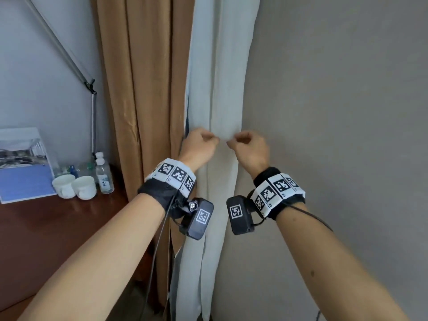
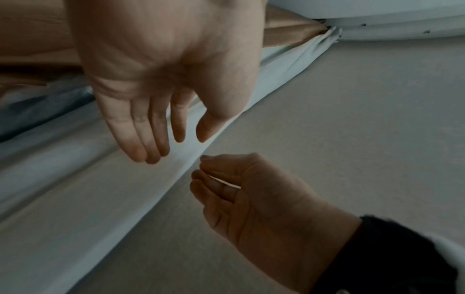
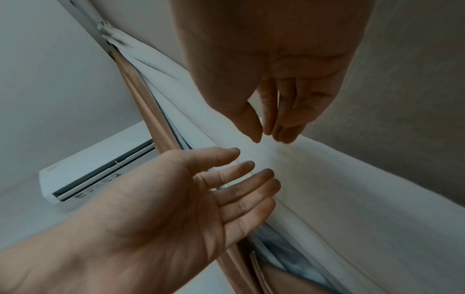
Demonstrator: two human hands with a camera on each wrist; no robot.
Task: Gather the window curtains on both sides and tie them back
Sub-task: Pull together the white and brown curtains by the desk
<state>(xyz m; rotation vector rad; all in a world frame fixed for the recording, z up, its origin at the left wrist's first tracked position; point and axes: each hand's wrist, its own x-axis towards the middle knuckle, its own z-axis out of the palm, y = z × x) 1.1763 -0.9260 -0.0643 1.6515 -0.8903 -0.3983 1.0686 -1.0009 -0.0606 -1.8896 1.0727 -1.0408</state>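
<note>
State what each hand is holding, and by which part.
Nothing is held: the left hand and right hand hang with relaxed fingers before the white curtain, gripping no fabric.

- No words or numbers can be read anywhere.
- The wristband tags (image 1: 177, 174) carry only black-and-white square code patterns.
- The label on the water bottle (image 1: 104, 176) is too blurred to read.
- The warning sticker on the air conditioner (image 3: 95, 175) is too small.

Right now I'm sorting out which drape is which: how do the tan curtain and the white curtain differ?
The tan heavy curtain hangs left, nearer the wooden desk; the white thin curtain hangs right, against the grey wall. The left hand and right hand are raised in front of the white one, not the tan one. Both hang gathered in folds, with no tie visible.
</note>
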